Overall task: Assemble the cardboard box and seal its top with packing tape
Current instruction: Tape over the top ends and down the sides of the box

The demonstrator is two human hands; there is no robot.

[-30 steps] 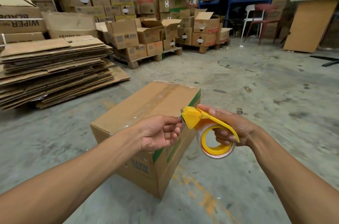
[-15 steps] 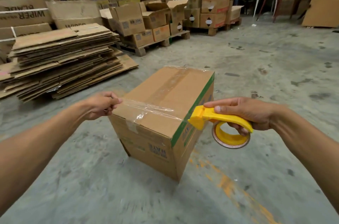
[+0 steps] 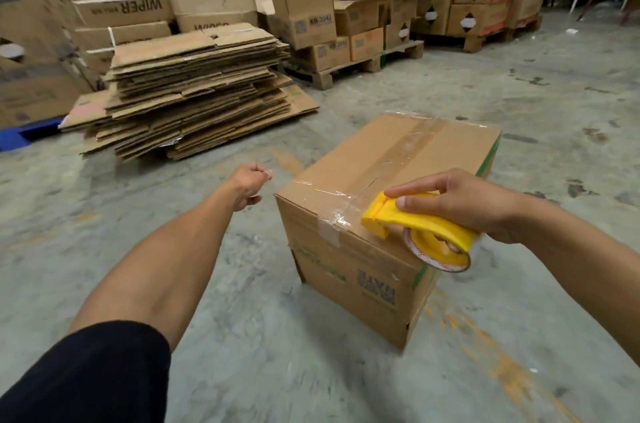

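Note:
A closed cardboard box (image 3: pixel 353 270) stands on the concrete floor, green stripe along its right edge. Clear tape (image 3: pixel 408 149) runs lengthwise down its top seam, and a second clear strip (image 3: pixel 325 196) crosses the near end of the top. My right hand (image 3: pixel 467 203) grips a yellow tape dispenser (image 3: pixel 412 220) whose nose rests on the box's near top edge, roll hanging over the right corner. My left hand (image 3: pixel 249 183) hovers left of the box, fingers curled shut, apart from the cardboard.
A pile of flattened cartons (image 3: pixel 194 90) lies on the floor to the left. Pallets of stacked boxes (image 3: pixel 346 24) line the back. Larger "WIPER BLADE" cartons (image 3: pixel 121 7) stand at the far left. Orange paint marks (image 3: pixel 502 363) streak the floor near the box.
The tape strip pulled across the near end now lies on the box top. My left hand has let go and drawn away left. The dispenser moved from beside the box onto its top edge.

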